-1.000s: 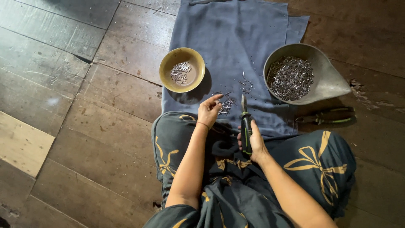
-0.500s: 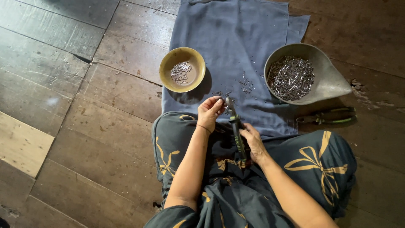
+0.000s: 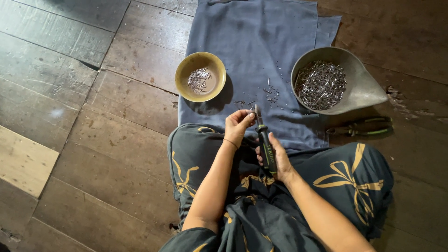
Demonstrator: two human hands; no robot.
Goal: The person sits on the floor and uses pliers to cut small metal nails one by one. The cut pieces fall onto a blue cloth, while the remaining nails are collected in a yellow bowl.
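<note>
Both hands meet: right hand (image 3: 275,156) grips pliers (image 3: 264,140), left hand (image 3: 238,123) pinches at tip.

The floor (image 3: 93,140) is made of worn, matt dark wood planks. A soft matt blue-grey cloth (image 3: 261,42) is spread on it. The small bowl (image 3: 200,77) is dull brass-like metal, the grey pan (image 3: 364,84) matt metal. Shiny metal pins (image 3: 319,84) are heaped inside. The pliers (image 3: 265,144) are fitted with black plastic grips.

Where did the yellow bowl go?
The yellow bowl sits on the blue cloth's left edge, above the left hand, opposite the grey pan.
</note>
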